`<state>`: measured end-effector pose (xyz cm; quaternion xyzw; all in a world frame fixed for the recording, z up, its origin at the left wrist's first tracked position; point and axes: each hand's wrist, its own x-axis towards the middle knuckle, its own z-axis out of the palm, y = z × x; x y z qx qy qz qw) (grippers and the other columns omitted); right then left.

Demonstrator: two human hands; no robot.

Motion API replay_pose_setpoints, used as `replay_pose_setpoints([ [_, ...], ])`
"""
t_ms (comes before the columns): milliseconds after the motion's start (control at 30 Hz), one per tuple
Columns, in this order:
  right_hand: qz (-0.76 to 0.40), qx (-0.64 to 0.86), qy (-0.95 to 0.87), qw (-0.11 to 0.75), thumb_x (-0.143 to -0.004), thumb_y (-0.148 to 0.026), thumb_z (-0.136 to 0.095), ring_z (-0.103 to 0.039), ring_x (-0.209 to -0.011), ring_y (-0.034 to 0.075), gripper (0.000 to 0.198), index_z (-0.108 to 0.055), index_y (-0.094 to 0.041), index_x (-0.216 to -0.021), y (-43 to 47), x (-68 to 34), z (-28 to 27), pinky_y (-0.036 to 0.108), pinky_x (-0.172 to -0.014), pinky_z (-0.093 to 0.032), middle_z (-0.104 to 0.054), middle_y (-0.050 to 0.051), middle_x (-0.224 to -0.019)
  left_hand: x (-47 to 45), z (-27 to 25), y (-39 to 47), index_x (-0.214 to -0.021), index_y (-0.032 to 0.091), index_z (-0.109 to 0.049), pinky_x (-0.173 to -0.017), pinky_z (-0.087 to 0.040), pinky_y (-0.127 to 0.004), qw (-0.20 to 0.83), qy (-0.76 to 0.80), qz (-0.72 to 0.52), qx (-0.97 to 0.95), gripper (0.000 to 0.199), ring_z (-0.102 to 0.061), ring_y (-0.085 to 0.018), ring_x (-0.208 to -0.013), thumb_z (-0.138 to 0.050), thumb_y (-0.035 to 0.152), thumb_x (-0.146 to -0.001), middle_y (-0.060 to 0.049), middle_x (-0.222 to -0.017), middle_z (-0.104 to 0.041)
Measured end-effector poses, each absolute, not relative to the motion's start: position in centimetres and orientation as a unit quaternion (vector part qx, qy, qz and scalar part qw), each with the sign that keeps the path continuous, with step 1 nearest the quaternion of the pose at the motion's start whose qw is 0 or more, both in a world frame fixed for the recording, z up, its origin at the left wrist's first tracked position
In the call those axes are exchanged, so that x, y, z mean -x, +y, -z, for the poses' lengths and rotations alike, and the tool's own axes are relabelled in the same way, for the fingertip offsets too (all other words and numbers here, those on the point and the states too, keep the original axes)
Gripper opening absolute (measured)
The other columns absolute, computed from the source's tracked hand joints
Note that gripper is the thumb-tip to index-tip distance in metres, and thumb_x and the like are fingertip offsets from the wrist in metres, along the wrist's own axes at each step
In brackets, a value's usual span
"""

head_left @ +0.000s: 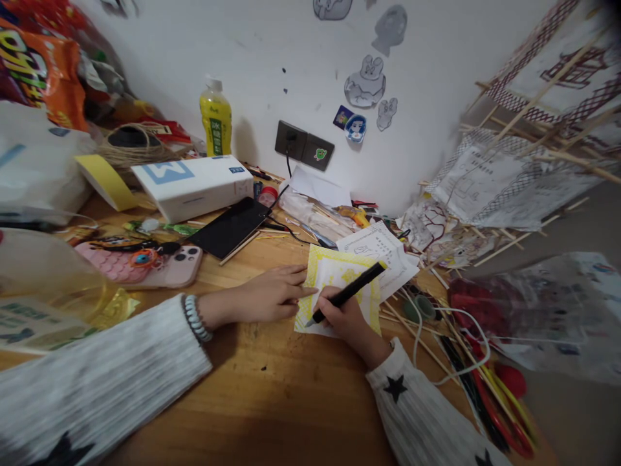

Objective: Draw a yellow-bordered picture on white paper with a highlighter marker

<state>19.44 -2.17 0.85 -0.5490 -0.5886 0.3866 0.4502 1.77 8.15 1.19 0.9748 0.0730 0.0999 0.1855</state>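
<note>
A black marker with a yellow end [356, 286] is in my right hand [343, 317], fingers wrapped round its lower part. Its tip points down at the lower left part of a paper sheet with a yellow patterned border [317, 262]. Yellow drawing also shows in the middle of that sheet, partly hidden by my right hand and the marker. My left hand [272, 294] lies flat, fingers stretched out, the fingertips at the sheet's left edge. Behind the sheet, partly under it, is a white paper with black line drawings [388, 259].
Left on the wooden table [272, 401] are a pink phone [179, 268], a black phone [228, 226], a white box [194, 188], yellow tape [107, 183] and a drink bottle [216, 120]. At right stand stick frames with drawn panels [485, 175], a white cable [478, 327] and a plastic bag [548, 310].
</note>
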Motion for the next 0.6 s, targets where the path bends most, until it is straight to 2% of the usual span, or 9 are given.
replay_pose_setpoints([
  [267,-0.404,0.552,-0.581,0.440,-0.073,-0.032,-0.056,-0.038,-0.040,0.009,0.027,-0.050,-0.020,-0.050,-2.29,-19.77,-0.56,0.021,-0.039,-0.029,-0.044,-0.004,-0.044,-1.82,-1.15,8.16,-0.144,0.028,-0.041,-0.113,-0.024,-0.047,0.186,0.066,-0.104,-0.975,0.066,-0.028,-0.033,-0.140,-0.056,0.015,-0.081,-0.007,-0.151,-0.036],
  [500,-0.367,0.548,-0.571,0.488,-0.078,-0.035,-0.054,-0.041,-0.041,0.009,0.025,-0.056,-0.020,-0.059,-2.23,-19.75,-0.23,0.022,-0.043,-0.034,-0.048,-0.005,-0.047,-1.91,-1.05,8.27,-0.139,0.026,-0.049,-0.113,-0.024,-0.046,0.187,0.064,-0.113,-0.974,0.060,-0.030,-0.032,-0.139,-0.054,0.013,-0.080,-0.006,-0.148,-0.041],
  [600,-0.357,0.554,-0.576,0.483,-0.080,-0.038,-0.055,-0.043,-0.043,0.009,0.025,-0.056,-0.020,-0.061,-2.19,-19.61,-0.24,0.022,-0.043,-0.034,-0.050,-0.004,-0.049,-2.05,-0.93,8.39,-0.137,0.028,-0.050,-0.115,-0.023,-0.044,0.186,0.052,-0.122,-0.973,0.058,-0.031,-0.030,-0.139,-0.051,0.011,-0.081,-0.003,-0.149,-0.041],
])
